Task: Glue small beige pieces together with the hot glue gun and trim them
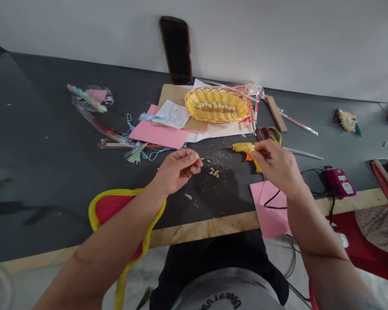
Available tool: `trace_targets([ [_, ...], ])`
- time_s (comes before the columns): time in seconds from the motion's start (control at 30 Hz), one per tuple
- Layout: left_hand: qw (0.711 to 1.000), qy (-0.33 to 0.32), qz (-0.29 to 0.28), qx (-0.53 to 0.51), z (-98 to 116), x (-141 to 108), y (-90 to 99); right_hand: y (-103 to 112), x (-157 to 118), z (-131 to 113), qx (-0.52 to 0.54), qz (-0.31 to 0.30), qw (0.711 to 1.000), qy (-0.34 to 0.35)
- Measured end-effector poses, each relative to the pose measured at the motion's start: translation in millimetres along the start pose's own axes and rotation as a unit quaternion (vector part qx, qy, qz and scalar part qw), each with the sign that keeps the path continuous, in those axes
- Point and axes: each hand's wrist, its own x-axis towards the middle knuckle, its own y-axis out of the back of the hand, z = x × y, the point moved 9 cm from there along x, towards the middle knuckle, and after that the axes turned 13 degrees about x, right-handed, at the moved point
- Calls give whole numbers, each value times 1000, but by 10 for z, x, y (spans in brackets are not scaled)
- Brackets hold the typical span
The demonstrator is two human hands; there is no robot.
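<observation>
Between the thumb and index finger of my left hand [181,168] is a small pale wooden piece [197,156]. Just right of that hand, a few similar wooden bits [214,172] lie on the dark table among fine crumbs. My right hand [276,165] has its thumb and fingers closed at the rear end of a yellow hot glue gun [244,147]. The gun's nozzle points left and its orange trigger [248,157] faces me. Whether it rests fully on the table I cannot tell.
Behind the hands, a yellow woven basket [194,114] holds a row of small pieces, on paper and card. Scissors [269,134] lie beyond the glue gun. A phone [177,51] leans on the wall. A purple box [340,182] with cables sits right; pink paper [268,221] overhangs the edge.
</observation>
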Motion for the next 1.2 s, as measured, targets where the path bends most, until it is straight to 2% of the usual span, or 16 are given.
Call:
trace_targets([
  [0.13,1000,7,-19,6,-23,-5,-31,-120,10,624,-101,-102,983,-118],
  [0.2,1000,8,-23,9,-26,-6,-39,-227,-18,803,-120,-144,969,-160],
  [0.27,1000,8,-25,12,-27,-5,-45,-296,-37,884,-116,-159,962,-190],
  [0.47,999,7,-31,12,-25,-7,-64,-268,-39,1015,-43,-122,960,-247],
  [0.53,999,8,-33,10,-28,-10,-68,-209,-31,1031,11,-92,963,-253],
  [0.6,999,7,-34,6,-30,-11,-68,-163,-25,998,108,-58,958,-259],
  [0.67,999,7,-36,3,-35,-11,-70,-181,-17,891,260,-33,930,-259],
  [0.77,999,10,-37,-1,-47,-8,-69,-348,2,622,491,-42,835,-246],
  [0.87,999,5,-39,-8,-44,-7,-68,-567,1,426,618,-59,747,-237],
  [0.93,999,1,-41,-12,-38,-10,-71,-706,-20,391,660,-60,710,-236],
  [1.0,999,1,-42,-12,-34,-13,-76,-834,-57,383,680,-71,690,-237],
  [1.07,999,2,-43,-11,-33,-17,-80,-914,-92,367,689,-83,684,-227],
  [1.2,999,5,-42,-11,-34,-18,-76,-940,-135,288,712,-97,670,-188],
])
